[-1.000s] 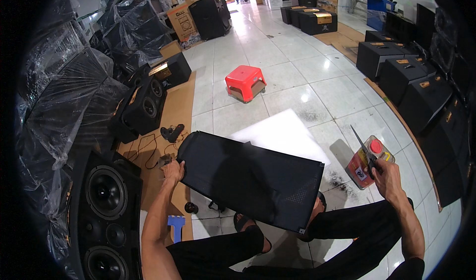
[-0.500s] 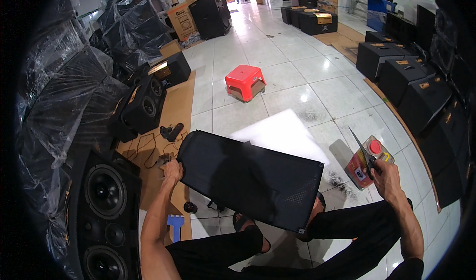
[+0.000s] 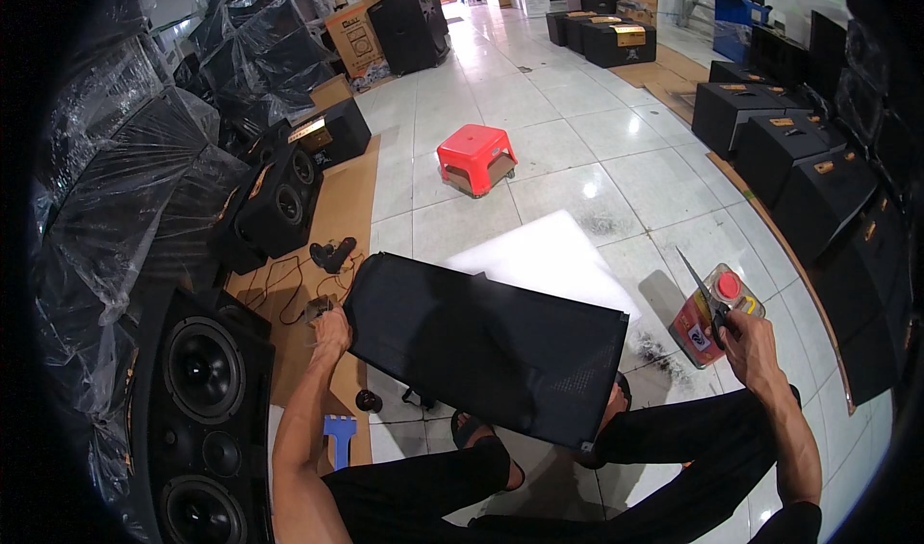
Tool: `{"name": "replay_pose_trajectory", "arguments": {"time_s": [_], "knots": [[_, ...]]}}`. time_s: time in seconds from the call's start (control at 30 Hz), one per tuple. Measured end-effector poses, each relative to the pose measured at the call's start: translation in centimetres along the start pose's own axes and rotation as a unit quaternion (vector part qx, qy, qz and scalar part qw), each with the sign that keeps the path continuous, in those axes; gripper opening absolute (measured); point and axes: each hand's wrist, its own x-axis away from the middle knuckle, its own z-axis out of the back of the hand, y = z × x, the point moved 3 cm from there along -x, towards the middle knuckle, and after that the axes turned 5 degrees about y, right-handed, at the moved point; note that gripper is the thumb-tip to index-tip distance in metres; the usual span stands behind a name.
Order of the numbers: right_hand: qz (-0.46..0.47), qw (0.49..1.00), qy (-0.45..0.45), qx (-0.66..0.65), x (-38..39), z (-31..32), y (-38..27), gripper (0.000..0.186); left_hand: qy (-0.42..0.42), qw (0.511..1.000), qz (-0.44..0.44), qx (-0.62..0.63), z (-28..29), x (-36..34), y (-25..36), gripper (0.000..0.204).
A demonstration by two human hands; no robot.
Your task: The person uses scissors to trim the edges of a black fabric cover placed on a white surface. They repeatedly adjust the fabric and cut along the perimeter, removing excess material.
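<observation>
A long black speaker grille [image 3: 500,342], its surface covered in dark cloth with a patch of perforations showing at the right end, lies tilted in front of my knees. My left hand [image 3: 332,332] is closed on its left end. Beside those fingers is a small brownish, partly see-through thing that I cannot make out. In my right hand [image 3: 753,353] are scissors [image 3: 710,298], held by the handles with the blades pointing up and away from me. They are apart from the grille, in front of a metal can [image 3: 695,330] with a red cap.
White foam sheet [image 3: 549,255] lies beyond the grille, and a red stool [image 3: 476,154] stands farther off. On the left are a large speaker [image 3: 207,457], a blue scraper [image 3: 339,438], a black power tool [image 3: 333,253] and cables on cardboard. Black speaker boxes [image 3: 784,144] line the right.
</observation>
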Motion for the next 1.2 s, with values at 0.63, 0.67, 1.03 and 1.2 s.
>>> {"name": "replay_pose_trajectory", "arguments": {"time_s": [0.63,0.67,1.03,1.2], "knots": [[0.022,0.999,0.038,-0.023,-0.2,-0.3,0.2,0.012,-0.048,0.999,0.002,0.011,-1.5,1.6,-3.0,0.032],[0.027,0.999,0.041,-0.024,0.5,-0.5,0.7,0.012,-0.001,0.998,-0.06,0.004,-0.9,3.9,-1.3,0.03],[-0.011,1.0,-0.015,-0.019,0.0,0.3,-0.3,0.017,0.148,0.968,-0.194,0.058,7.4,9.1,6.3,0.033],[-0.035,0.999,-0.023,-0.024,0.2,0.3,-0.8,0.016,0.037,0.896,-0.39,0.209,9.1,14.0,18.7,0.03]]}}
